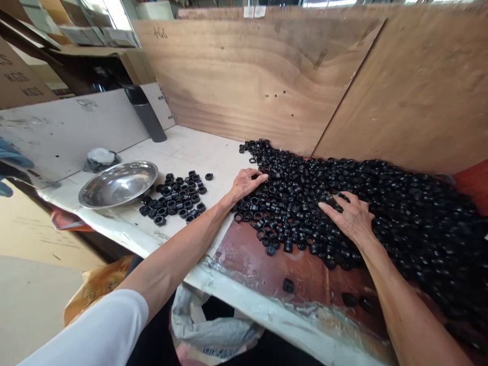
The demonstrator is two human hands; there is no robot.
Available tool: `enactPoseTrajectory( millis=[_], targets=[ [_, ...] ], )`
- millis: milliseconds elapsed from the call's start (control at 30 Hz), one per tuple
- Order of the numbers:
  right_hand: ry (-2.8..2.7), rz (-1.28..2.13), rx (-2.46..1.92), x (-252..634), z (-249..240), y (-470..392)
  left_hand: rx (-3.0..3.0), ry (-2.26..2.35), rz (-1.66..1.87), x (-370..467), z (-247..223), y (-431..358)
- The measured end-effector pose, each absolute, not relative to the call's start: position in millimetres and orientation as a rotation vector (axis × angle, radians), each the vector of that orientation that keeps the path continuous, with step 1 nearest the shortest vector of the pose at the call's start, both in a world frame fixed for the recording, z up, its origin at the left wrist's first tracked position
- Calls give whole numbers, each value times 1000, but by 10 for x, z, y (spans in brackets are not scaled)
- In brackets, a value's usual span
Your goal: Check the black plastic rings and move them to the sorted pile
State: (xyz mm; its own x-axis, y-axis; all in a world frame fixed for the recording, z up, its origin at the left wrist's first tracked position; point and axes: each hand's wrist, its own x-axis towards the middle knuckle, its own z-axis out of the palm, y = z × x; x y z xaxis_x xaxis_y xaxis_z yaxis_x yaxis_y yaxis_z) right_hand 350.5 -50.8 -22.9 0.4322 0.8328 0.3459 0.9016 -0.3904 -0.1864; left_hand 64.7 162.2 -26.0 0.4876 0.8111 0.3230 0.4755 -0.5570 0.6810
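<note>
A large heap of small black ring-shaped parts (pixel 297 198) covers the right side of the table against the wooden boards. My left hand (pixel 247 184) rests at the heap's left edge, thumb and fingers apart over the parts. Farther right, my right hand (pixel 351 216) lies on the heap with its fingers spread, touching the parts. Neither hand shows a part lifted in it. A smaller group of the same black parts (pixel 177 197) sits on the white surface left of my left forearm. Beside that group is a shallow metal bowl (pixel 118 185).
A dark bottle (pixel 147 114) stands at the back left corner, near a small wrapped item (pixel 101 157). Wooden boards (pixel 259 76) wall the back. A white sack (pixel 217 325) hangs below the front edge. Cardboard boxes (pixel 23 76) are at the upper left.
</note>
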Motion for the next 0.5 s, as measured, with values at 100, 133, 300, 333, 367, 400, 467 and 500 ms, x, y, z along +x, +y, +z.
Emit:
enactPoseTrajectory(
  millis=[100,133,300,333,367,400,467,500],
  targets=[
    [-1512,-282,-2331,3471,-218,-560,2215,1046,878,625,-269,1536],
    [-1521,-281,-2323,3461,-220,-574,2213,1042,883,613,-271,1507],
    [-1558,-225,-2259,3416,-221,-614,2223,1039,920,537,-267,1351],
    [-1568,-184,-2256,3405,-196,-618,2227,1035,922,527,-264,1324],
    [-1577,-124,-2255,3391,-157,-625,2229,1030,919,521,-261,1300],
    [-1581,-55,-2251,3372,-103,-640,2229,1026,914,517,-255,1278],
    [-1586,62,-2213,3307,32,-712,2219,1024,897,501,-237,1233],
    [-1595,85,-2178,3257,101,-779,2208,1031,890,481,-225,1207]
  ],
)
